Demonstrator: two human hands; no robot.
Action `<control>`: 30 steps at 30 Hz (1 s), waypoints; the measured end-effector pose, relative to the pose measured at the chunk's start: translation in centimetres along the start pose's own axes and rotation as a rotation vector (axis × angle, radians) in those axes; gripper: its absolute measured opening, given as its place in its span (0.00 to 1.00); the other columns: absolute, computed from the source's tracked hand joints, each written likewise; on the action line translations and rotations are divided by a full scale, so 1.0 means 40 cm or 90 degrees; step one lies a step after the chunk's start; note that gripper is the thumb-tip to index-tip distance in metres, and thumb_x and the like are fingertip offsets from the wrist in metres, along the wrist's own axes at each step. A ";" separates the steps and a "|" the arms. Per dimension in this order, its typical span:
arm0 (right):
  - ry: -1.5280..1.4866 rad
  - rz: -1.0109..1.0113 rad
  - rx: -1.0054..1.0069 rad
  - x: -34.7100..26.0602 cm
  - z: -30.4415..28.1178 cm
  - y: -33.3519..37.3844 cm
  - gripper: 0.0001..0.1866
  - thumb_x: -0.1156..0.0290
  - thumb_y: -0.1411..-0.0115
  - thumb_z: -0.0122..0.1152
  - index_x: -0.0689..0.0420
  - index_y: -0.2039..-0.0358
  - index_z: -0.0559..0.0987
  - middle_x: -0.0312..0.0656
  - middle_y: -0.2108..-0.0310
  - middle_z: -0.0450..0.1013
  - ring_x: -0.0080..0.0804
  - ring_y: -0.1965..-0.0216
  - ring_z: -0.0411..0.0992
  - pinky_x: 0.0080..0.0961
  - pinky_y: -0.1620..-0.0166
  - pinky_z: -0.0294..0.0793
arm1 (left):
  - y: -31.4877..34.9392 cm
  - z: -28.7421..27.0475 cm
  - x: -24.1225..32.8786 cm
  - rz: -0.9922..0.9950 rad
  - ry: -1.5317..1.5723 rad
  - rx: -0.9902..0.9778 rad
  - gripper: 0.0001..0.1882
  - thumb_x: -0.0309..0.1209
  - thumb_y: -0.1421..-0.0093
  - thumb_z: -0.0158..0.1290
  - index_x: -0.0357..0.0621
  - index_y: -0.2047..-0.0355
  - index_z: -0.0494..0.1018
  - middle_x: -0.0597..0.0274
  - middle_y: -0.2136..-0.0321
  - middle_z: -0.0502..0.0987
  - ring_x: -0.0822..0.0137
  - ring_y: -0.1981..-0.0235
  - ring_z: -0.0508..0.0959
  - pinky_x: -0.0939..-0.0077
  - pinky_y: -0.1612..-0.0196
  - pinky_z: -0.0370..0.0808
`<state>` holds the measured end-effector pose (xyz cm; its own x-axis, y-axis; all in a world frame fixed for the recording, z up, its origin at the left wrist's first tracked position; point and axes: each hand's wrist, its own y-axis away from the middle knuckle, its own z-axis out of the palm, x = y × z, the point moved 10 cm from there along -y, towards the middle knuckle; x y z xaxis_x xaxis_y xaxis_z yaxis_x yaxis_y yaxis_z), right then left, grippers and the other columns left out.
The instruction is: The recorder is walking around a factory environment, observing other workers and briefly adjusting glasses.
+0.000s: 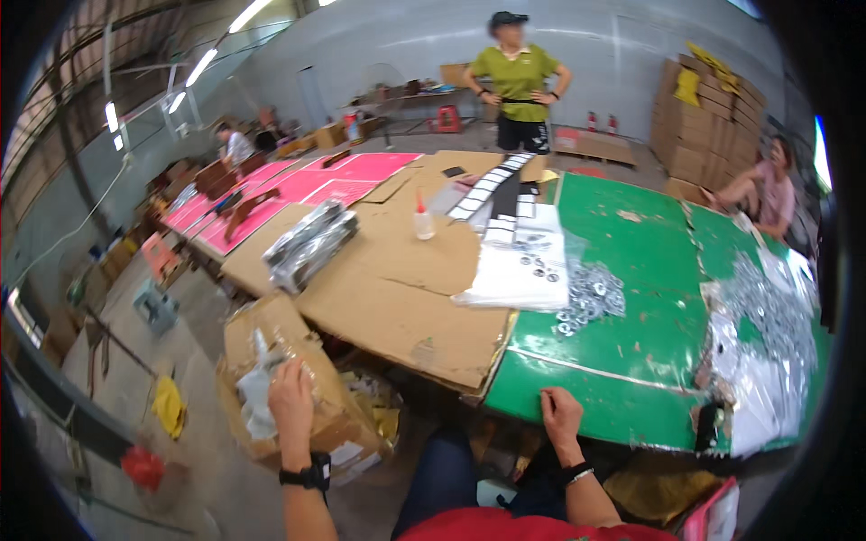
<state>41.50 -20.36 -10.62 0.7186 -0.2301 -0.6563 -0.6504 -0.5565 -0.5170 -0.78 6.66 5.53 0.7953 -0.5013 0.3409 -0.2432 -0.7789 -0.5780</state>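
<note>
My left hand (291, 395) is over an open cardboard box (338, 406) beside the table, next to clear plastic (259, 397) in it. Its fingers are curled down; whether they grip anything is hidden. At the near edge of the green tabletop (613, 361), my right hand (561, 415) is closed in a loose fist, and nothing shows in it. Beyond it lies a pile of small metal rings (595, 293), next to a stack of white plastic bags (514, 284). A few more rings lie on the bags.
Brown cardboard (406, 316) covers the middle of the table, with a plastic-wrapped silvery bundle (311, 243) and a red-tipped bottle (423, 221). More metal parts (767, 311) lie at right. A person (519, 81) stands behind; another (776, 194) sits at right. A stool (155, 307) stands left.
</note>
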 end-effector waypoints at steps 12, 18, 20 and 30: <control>0.026 -0.009 0.004 -0.033 -0.023 -0.010 0.04 0.70 0.39 0.65 0.55 0.66 0.81 0.43 0.71 0.78 0.45 0.67 0.78 0.39 0.63 0.76 | -0.010 0.007 0.016 0.000 0.024 -0.045 0.17 0.27 0.32 0.48 0.37 0.46 0.75 0.46 0.52 0.77 0.44 0.50 0.76 0.56 0.48 0.72; 0.023 -0.024 -0.001 -0.033 -0.019 0.005 0.04 0.70 0.38 0.64 0.55 0.66 0.81 0.43 0.70 0.77 0.45 0.67 0.77 0.39 0.63 0.75 | -0.002 -0.004 0.011 0.002 0.034 -0.046 0.17 0.26 0.32 0.48 0.36 0.46 0.75 0.46 0.51 0.76 0.44 0.51 0.76 0.57 0.48 0.72; 0.024 -0.020 -0.004 -0.039 -0.028 0.015 0.04 0.70 0.38 0.64 0.56 0.66 0.81 0.43 0.70 0.77 0.45 0.66 0.77 0.39 0.63 0.75 | 0.008 -0.004 0.007 -0.001 0.039 -0.055 0.17 0.26 0.32 0.48 0.36 0.45 0.75 0.46 0.51 0.76 0.44 0.51 0.76 0.57 0.48 0.72; 0.041 -0.057 0.002 -0.033 -0.001 -0.014 0.05 0.70 0.37 0.63 0.58 0.68 0.79 0.48 0.71 0.75 0.50 0.67 0.75 0.42 0.64 0.73 | 0.001 0.014 -0.023 0.045 -0.024 -0.038 0.18 0.28 0.29 0.46 0.41 0.42 0.74 0.47 0.49 0.75 0.45 0.48 0.76 0.58 0.47 0.73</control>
<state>40.93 -19.78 -9.46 0.7883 -0.2296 -0.5708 -0.5830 -0.5752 -0.5738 -1.19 7.29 4.76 0.7946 -0.5429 0.2719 -0.3315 -0.7631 -0.5547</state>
